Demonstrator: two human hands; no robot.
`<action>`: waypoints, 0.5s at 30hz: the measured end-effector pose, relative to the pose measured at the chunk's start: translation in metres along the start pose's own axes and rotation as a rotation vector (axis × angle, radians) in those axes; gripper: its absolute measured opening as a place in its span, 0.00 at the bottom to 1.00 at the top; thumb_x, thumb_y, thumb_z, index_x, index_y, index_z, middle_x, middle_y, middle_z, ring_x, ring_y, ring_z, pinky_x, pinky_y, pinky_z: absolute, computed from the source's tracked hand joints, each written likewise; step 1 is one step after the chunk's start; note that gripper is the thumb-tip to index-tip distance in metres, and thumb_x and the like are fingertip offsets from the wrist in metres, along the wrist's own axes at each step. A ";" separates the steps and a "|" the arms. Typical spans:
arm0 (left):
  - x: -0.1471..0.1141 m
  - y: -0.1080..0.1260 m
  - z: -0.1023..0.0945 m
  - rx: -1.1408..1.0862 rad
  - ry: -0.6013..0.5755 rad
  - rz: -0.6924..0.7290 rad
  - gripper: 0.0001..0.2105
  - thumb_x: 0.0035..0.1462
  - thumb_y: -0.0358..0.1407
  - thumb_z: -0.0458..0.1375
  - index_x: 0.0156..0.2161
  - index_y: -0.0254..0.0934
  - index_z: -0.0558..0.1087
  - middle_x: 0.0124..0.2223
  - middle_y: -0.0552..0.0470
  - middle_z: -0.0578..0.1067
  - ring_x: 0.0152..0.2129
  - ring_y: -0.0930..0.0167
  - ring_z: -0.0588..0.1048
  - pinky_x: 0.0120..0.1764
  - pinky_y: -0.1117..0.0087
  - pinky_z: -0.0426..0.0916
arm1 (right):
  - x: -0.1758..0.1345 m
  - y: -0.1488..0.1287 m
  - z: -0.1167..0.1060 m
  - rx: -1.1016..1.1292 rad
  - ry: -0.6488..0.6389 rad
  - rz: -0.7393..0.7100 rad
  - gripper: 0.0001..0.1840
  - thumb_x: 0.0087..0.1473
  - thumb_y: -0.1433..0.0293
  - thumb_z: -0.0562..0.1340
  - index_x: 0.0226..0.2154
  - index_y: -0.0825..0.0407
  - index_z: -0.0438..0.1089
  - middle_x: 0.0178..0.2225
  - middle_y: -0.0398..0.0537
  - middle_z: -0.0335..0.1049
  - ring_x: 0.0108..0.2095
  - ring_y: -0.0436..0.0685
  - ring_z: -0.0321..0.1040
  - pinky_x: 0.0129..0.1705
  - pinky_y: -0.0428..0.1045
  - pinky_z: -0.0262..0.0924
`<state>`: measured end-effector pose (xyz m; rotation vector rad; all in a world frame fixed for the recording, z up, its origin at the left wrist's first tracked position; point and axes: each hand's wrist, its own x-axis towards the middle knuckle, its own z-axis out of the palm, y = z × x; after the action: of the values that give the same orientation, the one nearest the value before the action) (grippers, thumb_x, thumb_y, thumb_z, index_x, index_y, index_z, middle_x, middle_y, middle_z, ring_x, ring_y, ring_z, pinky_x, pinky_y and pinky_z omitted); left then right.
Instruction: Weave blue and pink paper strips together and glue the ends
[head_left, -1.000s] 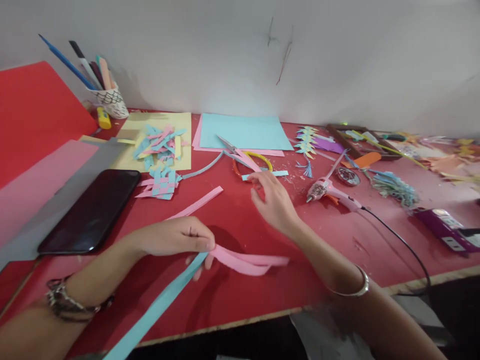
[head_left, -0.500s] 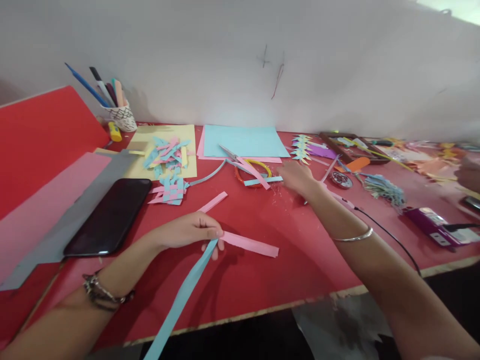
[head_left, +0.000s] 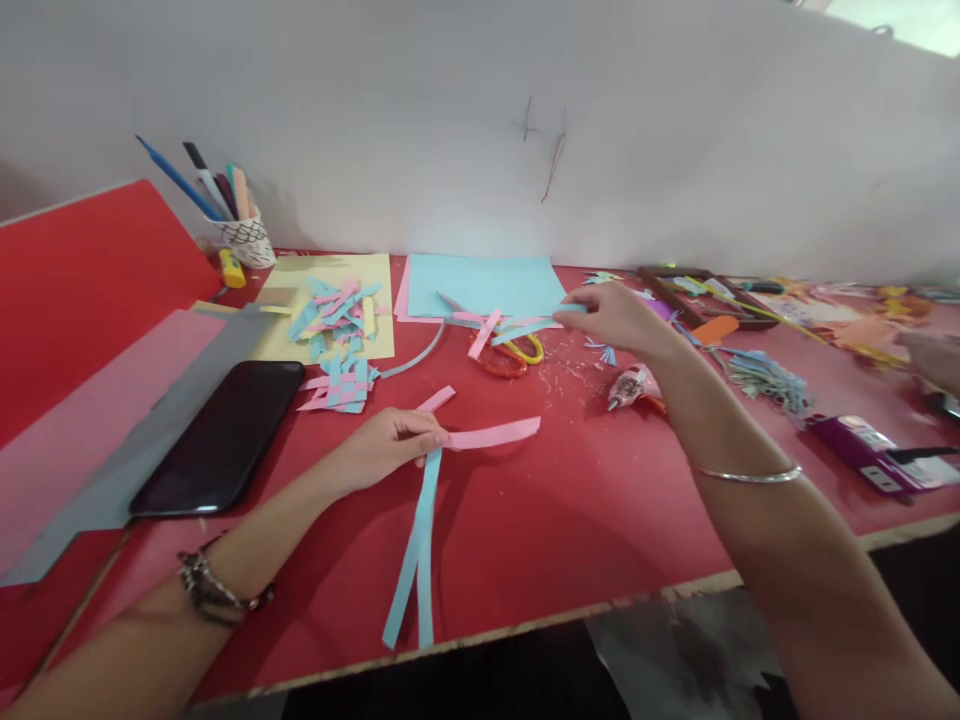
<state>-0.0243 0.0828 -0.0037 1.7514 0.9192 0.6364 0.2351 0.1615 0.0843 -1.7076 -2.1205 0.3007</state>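
Note:
My left hand [head_left: 390, 447] pinches paper strips where they meet: a pink strip [head_left: 495, 434] sticks out to the right, and light blue strips [head_left: 421, 550] hang toward the table's front edge. Another pink end [head_left: 437, 399] shows behind the fingers. Farther back, my right hand [head_left: 616, 315] is closed on the end of a light blue paper strip [head_left: 521, 330]. This strip reaches left over the scissors [head_left: 504, 366], which have red and yellow handles. A short pink strip [head_left: 485, 334] lies across the scissors too.
A pink glue gun [head_left: 632, 386] lies near my right forearm. At the left are a black phone [head_left: 221, 437], woven paper pieces [head_left: 341, 385] and a pen cup [head_left: 249, 240]. Blue sheets [head_left: 487, 280] lie by the wall; a purple power strip [head_left: 862, 455] and another person's hand [head_left: 934, 360] are at right.
My right hand has lifted and now grips the blue strip by the scissors. The pink strip there has shifted. My left hand has moved slightly up, and its blue strips hang apart.

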 end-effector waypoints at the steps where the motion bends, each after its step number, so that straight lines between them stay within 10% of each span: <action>1: 0.000 0.000 0.001 0.011 0.056 0.003 0.14 0.51 0.39 0.52 0.19 0.33 0.69 0.20 0.58 0.64 0.18 0.79 0.62 0.25 0.78 0.59 | 0.000 -0.002 -0.004 0.128 0.050 0.008 0.07 0.46 0.70 0.60 0.21 0.56 0.67 0.18 0.40 0.61 0.20 0.45 0.55 0.24 0.44 0.50; 8: 0.000 0.002 0.004 0.007 0.396 0.050 0.11 0.48 0.40 0.55 0.35 0.36 0.74 0.25 0.55 0.72 0.20 0.77 0.66 0.25 0.78 0.63 | -0.017 -0.018 -0.026 0.893 -0.017 -0.142 0.06 0.44 0.70 0.62 0.28 0.54 0.68 0.29 0.44 0.71 0.30 0.47 0.67 0.40 0.47 0.61; 15: -0.003 0.003 0.006 0.170 0.363 0.205 0.08 0.50 0.36 0.56 0.34 0.35 0.74 0.25 0.55 0.73 0.17 0.79 0.68 0.22 0.80 0.63 | -0.048 -0.040 -0.016 0.695 0.253 -0.244 0.08 0.50 0.69 0.58 0.23 0.50 0.70 0.22 0.40 0.62 0.24 0.46 0.59 0.30 0.47 0.57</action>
<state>-0.0206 0.0769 -0.0030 1.9343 1.0714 1.0614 0.2150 0.1040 0.1065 -1.0182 -1.7264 0.6232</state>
